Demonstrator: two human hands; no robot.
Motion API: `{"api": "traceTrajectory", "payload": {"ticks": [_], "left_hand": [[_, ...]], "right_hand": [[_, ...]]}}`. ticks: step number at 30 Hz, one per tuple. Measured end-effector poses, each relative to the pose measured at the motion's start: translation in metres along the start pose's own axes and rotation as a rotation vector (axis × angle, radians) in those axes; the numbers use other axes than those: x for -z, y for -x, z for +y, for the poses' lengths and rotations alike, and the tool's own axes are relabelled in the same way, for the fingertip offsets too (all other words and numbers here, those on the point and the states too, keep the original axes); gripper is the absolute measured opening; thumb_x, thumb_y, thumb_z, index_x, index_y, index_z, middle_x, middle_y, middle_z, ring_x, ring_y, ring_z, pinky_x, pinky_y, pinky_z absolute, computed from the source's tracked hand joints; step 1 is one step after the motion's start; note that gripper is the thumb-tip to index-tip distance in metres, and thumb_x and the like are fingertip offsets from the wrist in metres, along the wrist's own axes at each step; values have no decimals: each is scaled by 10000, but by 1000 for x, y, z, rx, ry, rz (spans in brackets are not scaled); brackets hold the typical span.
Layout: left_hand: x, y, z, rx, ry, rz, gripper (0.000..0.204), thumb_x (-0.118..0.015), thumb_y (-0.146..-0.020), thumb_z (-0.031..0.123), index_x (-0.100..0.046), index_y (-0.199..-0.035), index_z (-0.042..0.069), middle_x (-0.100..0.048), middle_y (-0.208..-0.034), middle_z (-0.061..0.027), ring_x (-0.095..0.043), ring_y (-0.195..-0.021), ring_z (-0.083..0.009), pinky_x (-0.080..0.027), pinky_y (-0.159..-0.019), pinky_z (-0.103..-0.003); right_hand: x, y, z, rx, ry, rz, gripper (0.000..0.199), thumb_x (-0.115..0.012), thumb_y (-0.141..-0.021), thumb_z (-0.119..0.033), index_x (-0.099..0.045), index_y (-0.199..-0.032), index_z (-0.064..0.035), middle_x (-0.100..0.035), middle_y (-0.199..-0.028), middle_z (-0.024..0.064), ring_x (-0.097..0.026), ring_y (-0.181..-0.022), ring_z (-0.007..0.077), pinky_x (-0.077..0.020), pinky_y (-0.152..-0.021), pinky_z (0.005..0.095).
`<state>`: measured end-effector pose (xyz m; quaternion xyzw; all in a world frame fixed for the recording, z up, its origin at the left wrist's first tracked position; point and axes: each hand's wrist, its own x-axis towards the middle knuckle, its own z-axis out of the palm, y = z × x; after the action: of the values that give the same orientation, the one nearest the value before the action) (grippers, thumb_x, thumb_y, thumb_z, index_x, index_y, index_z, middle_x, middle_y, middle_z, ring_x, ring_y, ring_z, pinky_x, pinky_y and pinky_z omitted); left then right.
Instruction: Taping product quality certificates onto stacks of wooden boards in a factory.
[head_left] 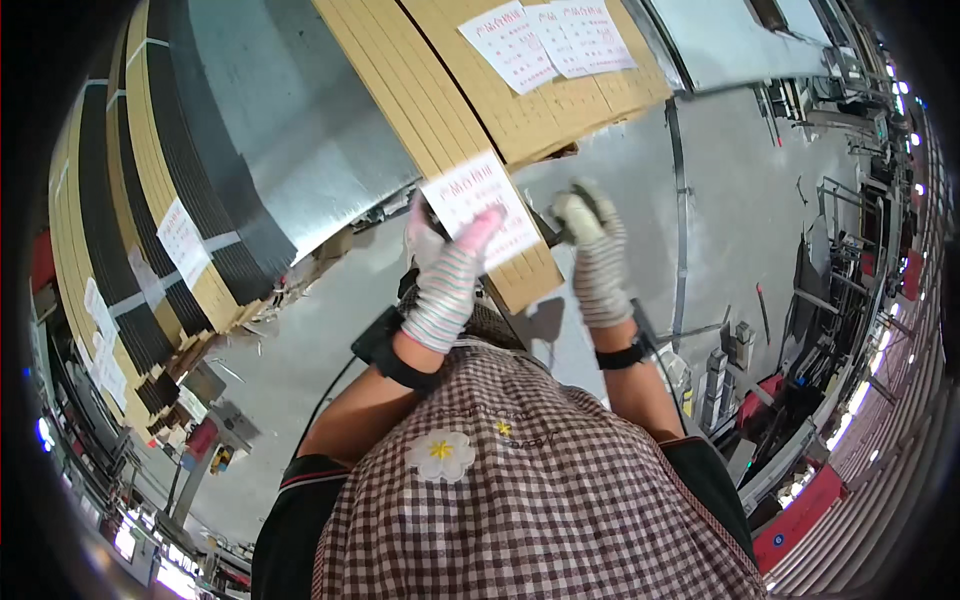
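Observation:
A long bundle of tan cardboard strips reaches toward me, with a white paper slip with red print lying near its close end. My left hand, in a striped knit glove with pink fingertips, presses its thumb on the slip. Its other fingers curl around the bundle's left side, partly hidden. Just off the bundle's right side, my right hand in a matching striped glove has its fingers curled. A dark narrow thing shows beside those fingers; its kind cannot be made out.
Another tan cardboard stack with several paper slips lies at the far right. A grey metal sheet surface is left of the bundle. Strapped tan and black stacks stand farther left. Machinery and metal racks line the right side.

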<state>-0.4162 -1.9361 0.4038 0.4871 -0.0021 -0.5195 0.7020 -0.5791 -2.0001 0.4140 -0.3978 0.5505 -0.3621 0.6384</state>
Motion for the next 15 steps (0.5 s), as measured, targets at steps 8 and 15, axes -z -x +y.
{"api": "traceTrajectory", "payload": {"ticks": [8,15], "left_hand": [[3,13,-14,-376,-621,166,1019,-914,-717,157,-291,-1497,-51,-527,-1336,-191,-577,-1183,-272,-489,-1023,-398],[-26,64,42,-321,-689,-472,515,-879,-741,293,-650,-1113,20,-650,-998,-94,-627,-1000,-223,-507,-919,-364]], "right_hand": [[52,51,-75,10,110,-306,565,-625,-900,10,-511,-1449,-67,-688,-1073,60,-655,-898,120,-549,-819,279],[26,66,-99,154,322,-709,553,-606,-912,-24,-474,-1448,-56,-676,-1089,70,-665,-861,137,-554,-800,293]]}}
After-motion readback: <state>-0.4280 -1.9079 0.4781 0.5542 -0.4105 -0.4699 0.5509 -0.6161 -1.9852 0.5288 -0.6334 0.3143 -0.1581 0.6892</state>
